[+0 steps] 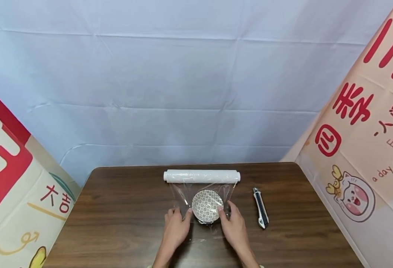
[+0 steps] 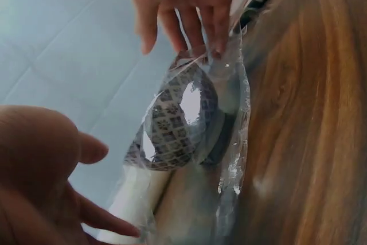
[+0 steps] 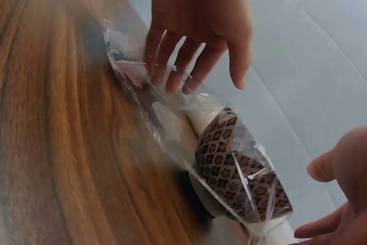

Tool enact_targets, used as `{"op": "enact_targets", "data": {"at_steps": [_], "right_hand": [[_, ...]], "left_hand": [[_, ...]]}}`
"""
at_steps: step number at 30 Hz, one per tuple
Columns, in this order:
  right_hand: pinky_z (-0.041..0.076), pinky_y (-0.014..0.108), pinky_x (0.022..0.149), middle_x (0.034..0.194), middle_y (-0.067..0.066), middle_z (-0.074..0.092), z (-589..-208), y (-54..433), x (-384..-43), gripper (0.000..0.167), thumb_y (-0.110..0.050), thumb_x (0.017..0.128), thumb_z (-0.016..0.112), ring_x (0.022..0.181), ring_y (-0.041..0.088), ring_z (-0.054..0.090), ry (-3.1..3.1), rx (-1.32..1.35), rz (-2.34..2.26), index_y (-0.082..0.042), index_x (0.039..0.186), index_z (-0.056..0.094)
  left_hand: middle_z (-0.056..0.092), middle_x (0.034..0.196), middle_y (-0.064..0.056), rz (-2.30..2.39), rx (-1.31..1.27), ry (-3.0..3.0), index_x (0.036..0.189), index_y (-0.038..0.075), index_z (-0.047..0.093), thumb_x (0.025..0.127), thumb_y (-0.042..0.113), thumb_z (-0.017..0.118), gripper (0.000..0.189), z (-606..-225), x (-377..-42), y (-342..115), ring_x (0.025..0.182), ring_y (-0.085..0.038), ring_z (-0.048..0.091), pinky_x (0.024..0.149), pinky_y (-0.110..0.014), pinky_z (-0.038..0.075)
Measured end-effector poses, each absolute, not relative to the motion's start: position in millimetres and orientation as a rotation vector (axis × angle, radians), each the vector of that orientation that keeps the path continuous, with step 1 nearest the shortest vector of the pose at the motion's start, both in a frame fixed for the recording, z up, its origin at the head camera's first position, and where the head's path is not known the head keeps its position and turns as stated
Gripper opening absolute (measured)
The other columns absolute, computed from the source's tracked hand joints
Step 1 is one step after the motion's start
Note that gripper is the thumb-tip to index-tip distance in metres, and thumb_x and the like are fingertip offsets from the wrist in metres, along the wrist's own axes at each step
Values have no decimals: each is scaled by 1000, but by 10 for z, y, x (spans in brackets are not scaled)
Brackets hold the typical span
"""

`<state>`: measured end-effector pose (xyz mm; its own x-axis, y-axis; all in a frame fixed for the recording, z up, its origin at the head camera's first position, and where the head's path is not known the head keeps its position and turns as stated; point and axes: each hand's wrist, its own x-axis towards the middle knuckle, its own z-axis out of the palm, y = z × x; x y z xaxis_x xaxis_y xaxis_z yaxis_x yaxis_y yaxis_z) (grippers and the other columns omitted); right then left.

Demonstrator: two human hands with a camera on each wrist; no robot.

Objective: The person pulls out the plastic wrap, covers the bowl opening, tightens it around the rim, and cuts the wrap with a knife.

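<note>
A round bowl with a dark and pale pattern stands near the front of the table under clear cling film. The film runs from a white roll behind the bowl and drapes over it toward the person. On the bowl's left, the left hand has its fingers fairly straight against the film, thumb beside the rim. The right hand mirrors it on the other side, its thumb over the bowl's right edge. Both wrist views show glossy film stretched across the patterned side, fingers extended along it.
A utility knife with a white and black body lies to the right of the right hand. The brown wooden table ends at a pale cloth backdrop. Printed banners hang at both sides.
</note>
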<state>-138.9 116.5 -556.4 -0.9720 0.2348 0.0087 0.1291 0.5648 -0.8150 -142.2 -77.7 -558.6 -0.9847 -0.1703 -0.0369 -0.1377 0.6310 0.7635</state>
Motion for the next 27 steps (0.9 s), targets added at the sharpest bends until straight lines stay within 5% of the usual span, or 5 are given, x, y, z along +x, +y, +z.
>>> {"op": "enact_targets", "data": {"at_steps": [12, 20, 27], "right_hand": [[42, 64, 116, 149, 30, 57, -5636, 1093, -1434, 59, -36, 107, 60, 141, 50, 50, -2702, -280, 1377, 3, 150, 52], [36, 64, 123, 162, 31, 41, -5554, 1100, -1439, 73, -41, 108, 56, 149, 49, 42, -2723, -315, 1446, 7, 159, 35], [40, 70, 116, 158, 30, 48, -5679, 1028, -1448, 72, -48, 109, 52, 145, 51, 47, -2708, -393, 1557, 0, 161, 38]], "left_hand": [[50, 144, -34, -1346, 175, -2781, 141, -17, 54, 107, 39, 57, 66, -5664, -1435, -641, 136, -50, 40, 109, -72, 33], [25, 161, -46, -1432, 141, -2816, 150, -20, 39, 109, 41, 52, 75, -5601, -1369, -546, 156, -60, 17, 126, -73, 16], [27, 166, -37, -1566, 95, -2811, 157, -16, 31, 111, 43, 48, 76, -5762, -1373, -480, 160, -53, 16, 129, -68, 17]]}}
